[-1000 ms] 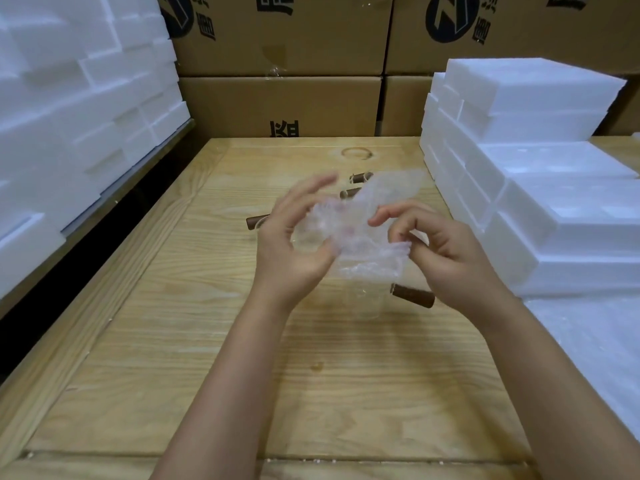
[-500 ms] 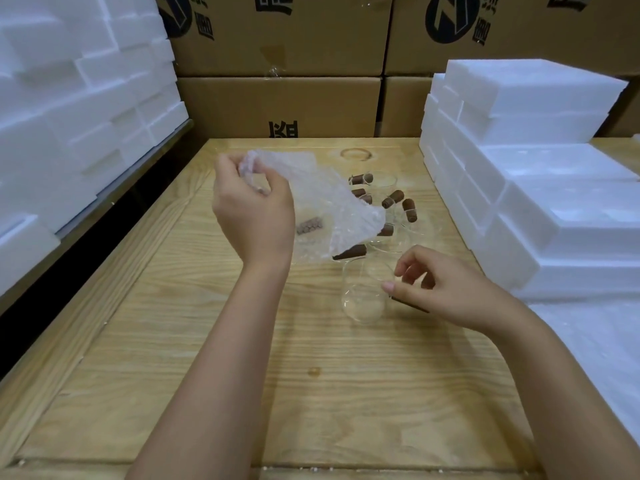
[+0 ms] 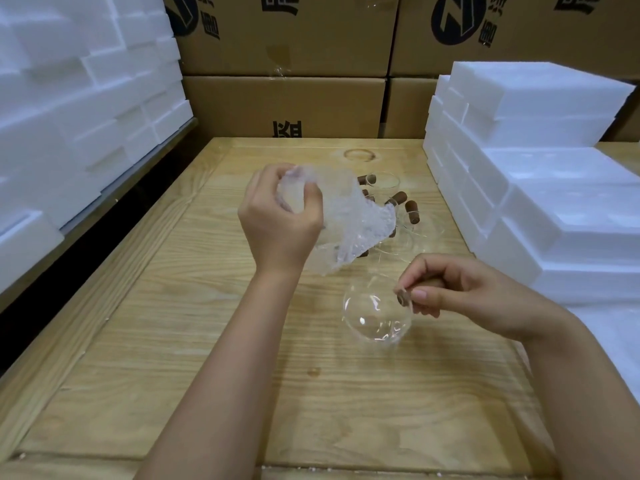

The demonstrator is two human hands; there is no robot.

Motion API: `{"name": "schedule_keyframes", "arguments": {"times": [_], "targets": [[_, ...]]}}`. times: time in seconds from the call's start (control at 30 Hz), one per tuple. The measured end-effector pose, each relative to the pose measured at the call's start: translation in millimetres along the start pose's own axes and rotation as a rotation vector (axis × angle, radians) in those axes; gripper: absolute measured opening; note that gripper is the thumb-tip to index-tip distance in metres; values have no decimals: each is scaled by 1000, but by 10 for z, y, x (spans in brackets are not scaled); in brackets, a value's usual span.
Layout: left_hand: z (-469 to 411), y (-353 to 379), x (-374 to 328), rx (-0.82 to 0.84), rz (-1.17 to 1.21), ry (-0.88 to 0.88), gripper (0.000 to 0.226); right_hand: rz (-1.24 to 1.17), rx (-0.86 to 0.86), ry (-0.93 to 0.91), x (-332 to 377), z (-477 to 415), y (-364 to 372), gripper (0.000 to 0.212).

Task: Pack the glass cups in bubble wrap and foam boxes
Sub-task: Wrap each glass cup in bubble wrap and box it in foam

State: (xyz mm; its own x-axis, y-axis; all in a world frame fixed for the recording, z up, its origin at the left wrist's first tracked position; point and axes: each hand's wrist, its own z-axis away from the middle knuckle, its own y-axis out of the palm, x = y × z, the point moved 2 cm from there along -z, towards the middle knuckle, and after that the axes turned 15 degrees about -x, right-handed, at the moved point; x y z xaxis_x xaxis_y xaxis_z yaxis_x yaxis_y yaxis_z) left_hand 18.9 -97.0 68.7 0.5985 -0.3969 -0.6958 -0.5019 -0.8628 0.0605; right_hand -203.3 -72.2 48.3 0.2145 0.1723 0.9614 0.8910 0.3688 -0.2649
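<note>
My left hand [image 3: 277, 220] grips a crumpled sheet of clear bubble wrap [image 3: 349, 223] above the middle of the wooden table [image 3: 173, 341]; the sheet hangs down to the right. My right hand [image 3: 460, 292] pinches the brown wooden handle [image 3: 403, 297] of a clear glass cup [image 3: 375, 317], whose mouth faces me just above the table. Behind the wrap stand several more glass cups with brown handles [image 3: 405, 209], partly hidden by the sheet.
White foam boxes [image 3: 554, 188] are stacked along the right side of the table, and more foam boxes [image 3: 79, 109] fill a shelf on the left. Cardboard cartons [image 3: 287, 105] form a wall at the back. A white foam sheet [image 3: 616, 334] lies at the right edge.
My right hand let go of the bubble wrap, dropped to the table and took a cup by its handle. My left hand carried the wrap up and left, then back toward the middle.
</note>
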Motion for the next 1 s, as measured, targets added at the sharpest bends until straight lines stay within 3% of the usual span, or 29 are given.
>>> {"name": "schedule_keyframes", "arguments": {"times": [0.17,0.3,0.43,0.5,0.6,0.73,1.0], "targets": [[78,52,-118,-8,-67,207,9,-316,-137,-230,234,-10,110,26],[135,98,-218,30,-50,357,10,-466,-313,-289,291,-78,228,28],[82,134,-227,175,55,219,12,-449,-458,-275,252,-96,261,20],[38,137,-210,306,158,-3,9,-425,-508,-257,233,-100,233,15],[-13,126,-182,401,222,-287,21,-385,-589,-265,231,-83,148,13],[-51,122,-220,417,264,-351,15,-264,-661,-289,248,-42,112,13],[1,101,-401,385,388,-310,20,-170,-865,-310,250,-34,109,9]]}}
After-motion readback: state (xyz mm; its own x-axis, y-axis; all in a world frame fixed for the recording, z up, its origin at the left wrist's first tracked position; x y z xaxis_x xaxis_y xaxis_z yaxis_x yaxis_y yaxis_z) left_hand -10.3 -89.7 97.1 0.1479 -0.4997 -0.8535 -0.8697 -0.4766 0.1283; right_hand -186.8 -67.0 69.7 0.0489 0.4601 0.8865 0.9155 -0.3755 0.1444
